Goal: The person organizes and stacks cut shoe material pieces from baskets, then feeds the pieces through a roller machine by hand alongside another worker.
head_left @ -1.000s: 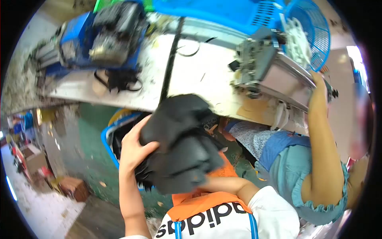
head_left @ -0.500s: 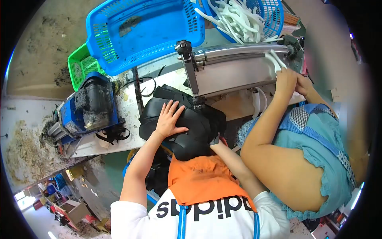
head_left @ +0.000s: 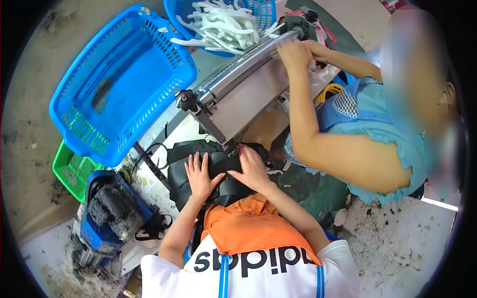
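Observation:
My left hand (head_left: 199, 179) lies flat on a pile of smooth black sheet pieces (head_left: 218, 161), its fingers stretched and the thumb apart. On the right side of the same pile rests my right hand (head_left: 253, 170), thumb spread toward the left hand. Its fingertips reach the near corner of a metal roller machine (head_left: 248, 116), so what they touch there is partly hidden. Neither hand visibly grips anything. The black pieces overlap in front of my orange apron (head_left: 253, 226), at the bench edge.
A co-worker's hands (head_left: 295, 54) are at the roller's far end. Behind stand a large blue basket (head_left: 124, 89), a round blue basket (head_left: 263, 12) with white strips (head_left: 223, 25), and a green basket (head_left: 74, 171). A dusty blue motor (head_left: 112, 211) sits at left.
The view has turned, swinging the bench and baskets leftward. My right hand has come up from below the pile onto it. The white strip in the co-worker's hands no longer shows.

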Motion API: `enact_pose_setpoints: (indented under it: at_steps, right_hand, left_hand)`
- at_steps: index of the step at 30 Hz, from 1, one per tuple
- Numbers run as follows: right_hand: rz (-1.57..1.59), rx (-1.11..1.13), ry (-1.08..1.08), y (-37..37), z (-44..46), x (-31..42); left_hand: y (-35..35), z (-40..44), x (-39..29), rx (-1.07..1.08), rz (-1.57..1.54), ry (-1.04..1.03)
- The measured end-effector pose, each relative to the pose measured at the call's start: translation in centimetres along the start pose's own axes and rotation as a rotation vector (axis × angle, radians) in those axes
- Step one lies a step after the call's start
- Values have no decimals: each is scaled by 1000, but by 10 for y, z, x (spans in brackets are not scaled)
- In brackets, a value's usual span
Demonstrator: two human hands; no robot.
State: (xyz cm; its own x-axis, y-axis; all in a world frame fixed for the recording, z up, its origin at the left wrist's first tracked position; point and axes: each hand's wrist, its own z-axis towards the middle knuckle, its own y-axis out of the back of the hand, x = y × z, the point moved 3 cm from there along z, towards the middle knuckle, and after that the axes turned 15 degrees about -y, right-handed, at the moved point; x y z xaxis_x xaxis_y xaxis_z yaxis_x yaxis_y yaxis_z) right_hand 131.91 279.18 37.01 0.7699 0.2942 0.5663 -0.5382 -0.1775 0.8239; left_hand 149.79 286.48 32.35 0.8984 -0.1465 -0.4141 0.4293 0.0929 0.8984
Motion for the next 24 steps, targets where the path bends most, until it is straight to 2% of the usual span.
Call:
enact_pose_setpoints:
  at_steps: [2,5,8,11,14,15,17,18,20,21,23,24]
  right_hand:
    - [-68,-11,-49,-35,5,0]
    - [-126,-42,-31,-46,4,-5]
    - [-121,-72,47,-40,3,1]
    - [-164,-98,105,-35,-5,9]
    - [-193,-74,122,-38,-18,11]
    - [-199,-64,123,-40,-18,9]
    - [-190,-54,75,-40,-13,6]
    - [-183,-39,72,-46,-9,-2]
    - [-157,47,12,-48,-1,-7]
    - [-159,34,47,-42,2,-4]
    - [-163,14,120,-30,1,4]
    - [-239,90,77,-30,3,6]
  left_hand:
    - [8,0,2,21,-51,-7]
    - [43,-23,4,94,-194,-210]
    - [57,-62,7,440,-38,-538]
    - [47,-60,11,351,73,-538]
    - [50,-41,-7,395,-74,-366]
    - [57,-33,-17,434,17,-415]
    - [81,10,-39,433,-354,-610]
    - [112,52,-68,124,-477,-650]
    - [134,123,-99,-47,-293,-572]
    - [128,166,-102,-116,-180,-532]
    - [100,249,-90,-450,297,-445]
    - [83,270,-77,-333,250,-337]
